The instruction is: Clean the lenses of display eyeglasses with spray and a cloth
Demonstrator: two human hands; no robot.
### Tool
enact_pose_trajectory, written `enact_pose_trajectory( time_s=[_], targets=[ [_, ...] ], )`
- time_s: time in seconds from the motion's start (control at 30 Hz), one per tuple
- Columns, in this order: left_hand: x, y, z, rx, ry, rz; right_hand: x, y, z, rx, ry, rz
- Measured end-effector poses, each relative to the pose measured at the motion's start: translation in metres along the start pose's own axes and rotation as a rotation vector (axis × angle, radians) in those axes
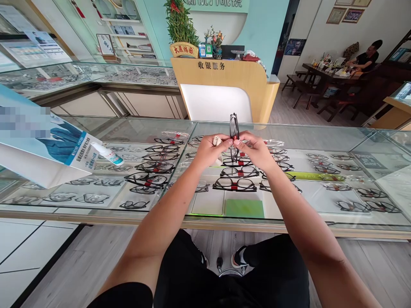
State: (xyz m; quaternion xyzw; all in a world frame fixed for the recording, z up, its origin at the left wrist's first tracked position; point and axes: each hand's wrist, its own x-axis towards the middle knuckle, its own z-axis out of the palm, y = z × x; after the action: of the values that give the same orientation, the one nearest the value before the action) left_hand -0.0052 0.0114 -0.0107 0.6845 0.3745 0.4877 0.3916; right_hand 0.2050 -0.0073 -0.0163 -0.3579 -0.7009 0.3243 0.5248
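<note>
A pair of black-framed glasses (234, 125) stands on end above the glass counter (321, 137), seen edge-on. My right hand (253, 149) is closed on its lower part. My left hand (210, 149) pinches a small pale cloth or pad (217, 140) against the frame. Both hands meet over the middle of the display case, with rows of black glasses (236, 184) lying under the glass beneath them.
A blue and white box with a small bottle (107, 154) leans on the counter at the left. A green pad (244, 208) lies inside the case. A wooden cashier desk (224, 81) stands behind. At the far right a person (367, 55) sits at a dark table.
</note>
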Motion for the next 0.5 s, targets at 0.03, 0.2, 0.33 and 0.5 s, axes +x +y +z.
enact_pose_trajectory(
  time_s=[0.03,0.2,0.33,0.5],
  targets=[
    [-0.0001,0.0,0.0008,-0.012,0.013,-0.008,0.0,0.0001,-0.0003,-0.01,0.002,-0.004],
    [-0.0021,0.0023,0.0033,0.02,0.08,0.019,0.0007,-0.0025,-0.0015,-0.074,0.026,-0.046],
    [-0.0049,0.0026,0.0055,0.077,0.148,0.058,0.001,-0.0036,-0.0002,-0.112,0.064,-0.091],
    [-0.0073,0.0022,0.008,0.15,0.185,0.104,0.0007,-0.0017,0.0004,-0.194,0.091,-0.11]
  ],
)
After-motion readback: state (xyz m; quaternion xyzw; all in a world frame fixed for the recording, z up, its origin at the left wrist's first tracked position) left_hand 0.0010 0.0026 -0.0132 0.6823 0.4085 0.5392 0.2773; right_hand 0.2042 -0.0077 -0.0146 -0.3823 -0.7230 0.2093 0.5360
